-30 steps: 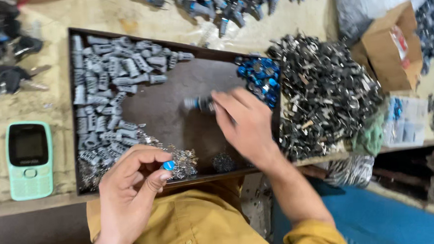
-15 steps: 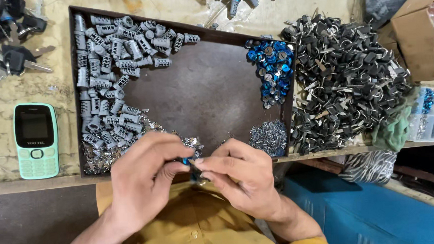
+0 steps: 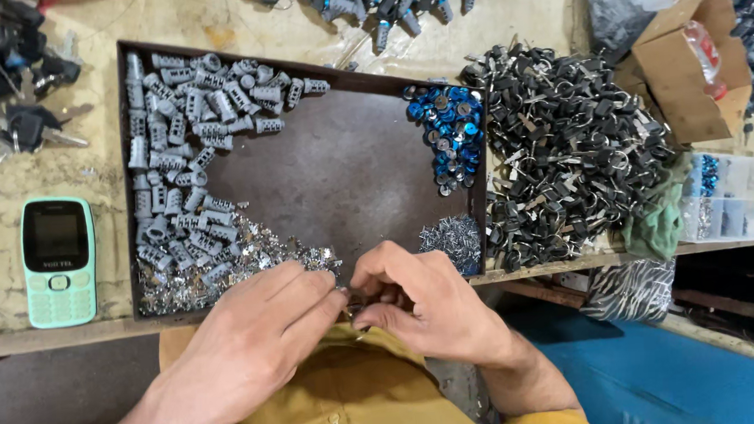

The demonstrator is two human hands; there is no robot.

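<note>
My left hand (image 3: 255,336) and my right hand (image 3: 423,307) meet fingertip to fingertip over the near edge of a dark metal tray (image 3: 341,167). Between them they pinch a small dark metal part (image 3: 353,306), mostly hidden by the fingers. Grey lock cylinders (image 3: 191,135) fill the tray's left side. Small shiny metal bits (image 3: 227,265) lie along its near left. Blue caps (image 3: 450,137) sit in the far right corner and tiny silver pins (image 3: 454,234) in the near right corner.
A big heap of black-headed keys (image 3: 569,144) lies right of the tray. A mint green button phone (image 3: 57,260) lies at the left. A cardboard box (image 3: 688,58) stands at the far right, with a clear compartment box (image 3: 724,197) near it. More keys (image 3: 15,75) lie far left.
My right hand came back from the tray's middle to the near edge and joined my left hand. The blue piece at the left fingertips no longer shows.
</note>
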